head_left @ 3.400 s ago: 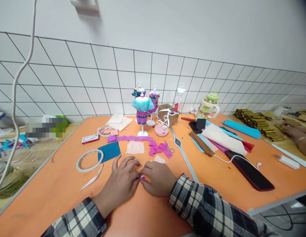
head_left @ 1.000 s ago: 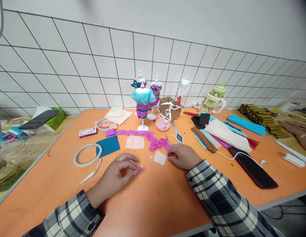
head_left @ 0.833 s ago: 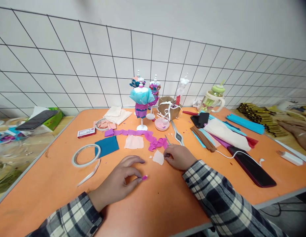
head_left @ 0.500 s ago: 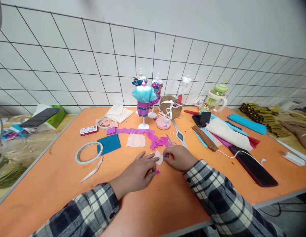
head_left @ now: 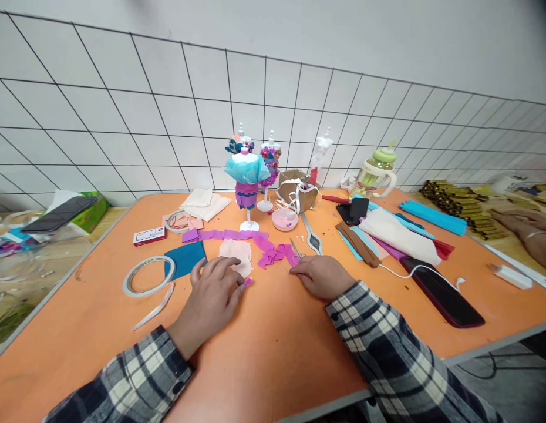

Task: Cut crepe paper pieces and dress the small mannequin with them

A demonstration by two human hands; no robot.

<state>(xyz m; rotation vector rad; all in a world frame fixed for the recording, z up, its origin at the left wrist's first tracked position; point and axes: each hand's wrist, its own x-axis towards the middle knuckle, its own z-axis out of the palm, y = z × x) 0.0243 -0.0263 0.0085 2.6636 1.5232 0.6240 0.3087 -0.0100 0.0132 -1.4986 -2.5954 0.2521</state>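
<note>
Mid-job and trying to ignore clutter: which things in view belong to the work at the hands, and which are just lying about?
Likely in use:
purple scrap, pinched by the left hand
pink sheet, by that hand
scissors, by the right hand

Probably just lying about:
bottle
phone at right
red-and-white box

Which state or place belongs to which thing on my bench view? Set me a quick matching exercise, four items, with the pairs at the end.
Things:
1. Small magenta scrap
2. Teal-blue fabric square
3. Maroon-edged smartphone
4. Handled drink bottle with green lid

Places:
A. Upright, in front of the tiled wall
B. Partly covered by the tape roll
C. Crossed by a white cable
D. Touching the left hand

Pairs: 1-D, 2-B, 3-C, 4-A
</note>
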